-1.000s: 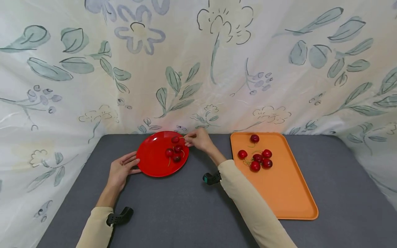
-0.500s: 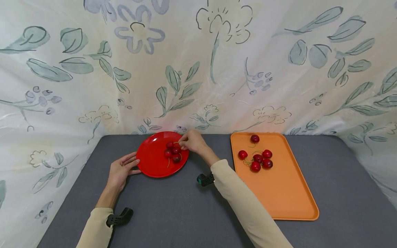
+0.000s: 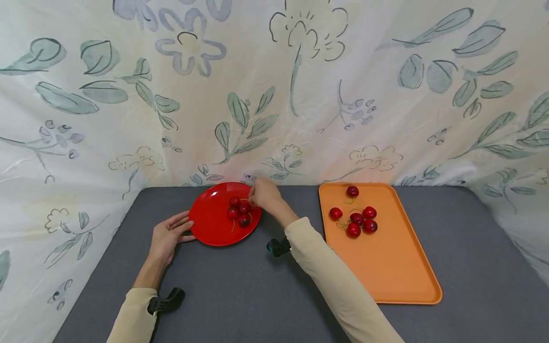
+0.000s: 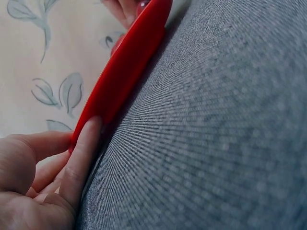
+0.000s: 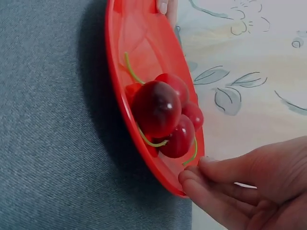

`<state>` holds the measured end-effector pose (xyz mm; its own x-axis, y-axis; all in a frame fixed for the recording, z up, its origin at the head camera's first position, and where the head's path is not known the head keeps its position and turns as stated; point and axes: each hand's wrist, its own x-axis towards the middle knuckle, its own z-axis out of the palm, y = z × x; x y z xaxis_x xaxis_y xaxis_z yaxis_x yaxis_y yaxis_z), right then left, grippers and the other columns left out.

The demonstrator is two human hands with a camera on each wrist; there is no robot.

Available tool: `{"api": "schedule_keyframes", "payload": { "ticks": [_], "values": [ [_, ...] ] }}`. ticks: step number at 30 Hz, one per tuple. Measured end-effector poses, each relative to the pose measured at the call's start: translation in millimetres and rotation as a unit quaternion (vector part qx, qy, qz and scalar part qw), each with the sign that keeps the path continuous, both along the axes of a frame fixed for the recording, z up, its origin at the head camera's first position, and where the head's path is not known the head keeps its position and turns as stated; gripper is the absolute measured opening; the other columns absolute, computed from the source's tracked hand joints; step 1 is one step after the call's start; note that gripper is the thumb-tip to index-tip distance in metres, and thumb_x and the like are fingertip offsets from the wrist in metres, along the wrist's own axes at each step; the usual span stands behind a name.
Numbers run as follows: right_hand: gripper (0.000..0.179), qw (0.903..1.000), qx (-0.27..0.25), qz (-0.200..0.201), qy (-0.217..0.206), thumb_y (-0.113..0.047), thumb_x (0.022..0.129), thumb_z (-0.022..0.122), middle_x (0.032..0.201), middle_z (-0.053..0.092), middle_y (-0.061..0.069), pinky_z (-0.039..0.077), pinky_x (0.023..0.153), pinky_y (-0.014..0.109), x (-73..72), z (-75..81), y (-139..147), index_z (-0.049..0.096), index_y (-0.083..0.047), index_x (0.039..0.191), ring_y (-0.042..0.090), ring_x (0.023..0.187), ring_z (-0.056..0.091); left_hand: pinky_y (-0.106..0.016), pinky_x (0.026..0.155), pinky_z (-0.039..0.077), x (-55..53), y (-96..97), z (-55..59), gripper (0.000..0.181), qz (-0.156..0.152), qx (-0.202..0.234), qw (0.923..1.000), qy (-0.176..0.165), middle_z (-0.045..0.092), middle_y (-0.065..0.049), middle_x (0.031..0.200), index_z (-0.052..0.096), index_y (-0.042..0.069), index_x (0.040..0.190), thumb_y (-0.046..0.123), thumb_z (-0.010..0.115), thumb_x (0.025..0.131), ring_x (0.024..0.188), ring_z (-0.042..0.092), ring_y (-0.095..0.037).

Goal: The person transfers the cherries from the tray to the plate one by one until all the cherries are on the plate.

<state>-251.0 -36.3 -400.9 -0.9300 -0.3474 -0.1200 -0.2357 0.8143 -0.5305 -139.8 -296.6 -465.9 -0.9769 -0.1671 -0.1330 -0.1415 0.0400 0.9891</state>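
Observation:
The red plate [image 3: 210, 216] lies on the grey table and holds several dark red cherries [image 3: 244, 219] grouped on its right half. At its left rim my left hand [image 3: 166, 236] holds the plate; in the left wrist view the thumb and fingers [image 4: 85, 143] lie on both sides of the edge. My right hand [image 3: 267, 194] is over the right rim, with thumb and fingertips together at a cherry's green stem [image 5: 191, 157]. That cherry [image 5: 193, 115] rests among the others. The stem's end meets the fingertips; the right palm hides part of the rim in the head view.
An orange tray [image 3: 386, 267] lies right of the plate, holding several more cherries [image 3: 356, 218] with stems. Behind the table's far edge hangs a flower-patterned cloth [image 3: 326, 124]. The right sleeve [image 3: 339, 281] reaches across the table beside the tray.
My right hand has moved left over the plate, bringing a cherry by its stem down beside the others, which shifted slightly. The left hand has stayed at the plate's rim.

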Motion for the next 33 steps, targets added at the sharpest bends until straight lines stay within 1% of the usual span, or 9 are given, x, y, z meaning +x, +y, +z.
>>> {"api": "schedule_keyframes", "payload": {
  "ticks": [3,7,11,16,19,22,26,31,33],
  "values": [
    [0.012,0.9999,0.003,-0.011,0.01,-0.007,0.092,0.068,0.079,0.071,0.003,0.044,0.05,0.017,2.0,6.9,1.7,0.078,-0.005,0.088,0.011,0.062,0.055,-0.031,0.073,0.06,-0.3,-0.4,-1.0,0.055,0.0,0.002,1.0,-0.002,0.064,0.004,0.114,0.044,-0.005,0.143,0.015,0.064,0.096,0.088,0.069,-0.005],
    [0.011,0.9985,-0.047,-0.015,0.025,-0.01,0.091,0.07,0.082,0.071,0.006,0.048,0.054,0.019,6.2,21.5,6.8,0.077,-0.003,0.096,0.013,0.066,0.059,-0.032,0.074,0.06,-0.6,-0.4,-2.2,0.056,0.0,0.006,1.0,-0.005,0.064,0.004,0.114,0.044,-0.005,0.143,0.015,0.064,0.096,0.089,0.069,-0.005],
    [0.014,0.9945,-0.094,0.007,0.044,-0.01,0.092,0.07,0.082,0.071,0.007,0.051,0.055,0.02,10.4,42.5,13.0,0.077,-0.001,0.099,0.014,0.068,0.063,-0.031,0.073,0.06,-0.4,-0.4,-2.2,0.055,0.004,0.006,1.0,-0.006,0.064,0.004,0.115,0.044,-0.004,0.143,0.015,0.064,0.096,0.088,0.069,-0.006],
    [0.016,0.9913,-0.116,0.043,0.045,-0.011,0.092,0.07,0.089,0.073,0.008,0.053,0.059,0.02,11.8,63.5,25.8,0.077,-0.002,0.102,0.014,0.071,0.065,-0.031,0.073,0.06,-0.3,-0.5,-1.6,0.055,0.004,0.001,1.0,0.0,0.064,0.005,0.112,0.044,-0.005,0.143,0.014,0.064,0.096,0.088,0.069,-0.005],
    [0.014,0.9901,-0.105,0.079,0.051,-0.011,0.091,0.071,0.089,0.073,0.008,0.054,0.062,0.022,9.0,70.3,36.4,0.078,-0.003,0.1,0.015,0.072,0.066,-0.031,0.073,0.06,-0.2,-0.2,-1.6,0.055,0.005,-0.003,1.0,0.005,0.064,0.005,0.112,0.045,-0.006,0.143,0.014,0.065,0.096,0.088,0.069,-0.005],
    [0.013,0.9887,-0.084,0.114,0.05,-0.01,0.089,0.073,0.09,0.074,0.007,0.054,0.067,0.024,5.1,75.5,50.6,0.078,-0.003,0.098,0.016,0.078,0.066,-0.031,0.073,0.061,0.2,0.2,-1.7,0.055,0.006,-0.004,0.9999,0.007,0.063,0.006,0.111,0.044,-0.006,0.142,0.014,0.065,0.095,0.089,0.069,-0.004],
    [0.011,0.9886,-0.042,0.139,0.039,-0.009,0.085,0.077,0.09,0.074,0.006,0.056,0.074,0.028,0.1,81.2,78.6,0.078,-0.003,0.094,0.017,0.081,0.066,-0.031,0.073,0.061,0.8,1.0,-1.9,0.056,0.006,0.001,1.0,0.005,0.063,0.007,0.111,0.044,-0.006,0.143,0.014,0.065,0.095,0.089,0.069,-0.005],
    [0.006,0.9824,-0.003,0.184,0.034,-0.003,0.082,0.078,0.081,0.073,0.007,0.058,0.07,0.031,-7.3,77.2,124.9,0.078,0.0,0.086,0.017,0.073,0.064,-0.031,0.073,0.061,1.8,1.0,-2.4,0.057,0.003,0.005,1.0,0.006,0.064,0.007,0.111,0.044,-0.006,0.143,0.016,0.066,0.095,0.089,0.069,-0.005],
    [0.005,0.9814,0.016,0.188,0.034,-0.003,0.081,0.079,0.079,0.072,0.006,0.058,0.069,0.031,-10.2,73.1,145.6,0.077,0.001,0.084,0.016,0.071,0.063,-0.031,0.073,0.061,1.9,1.3,-2.3,0.057,0.001,0.008,0.9999,0.007,0.064,0.008,0.11,0.044,-0.007,0.142,0.016,0.066,0.095,0.089,0.069,-0.005]
  ]
}}
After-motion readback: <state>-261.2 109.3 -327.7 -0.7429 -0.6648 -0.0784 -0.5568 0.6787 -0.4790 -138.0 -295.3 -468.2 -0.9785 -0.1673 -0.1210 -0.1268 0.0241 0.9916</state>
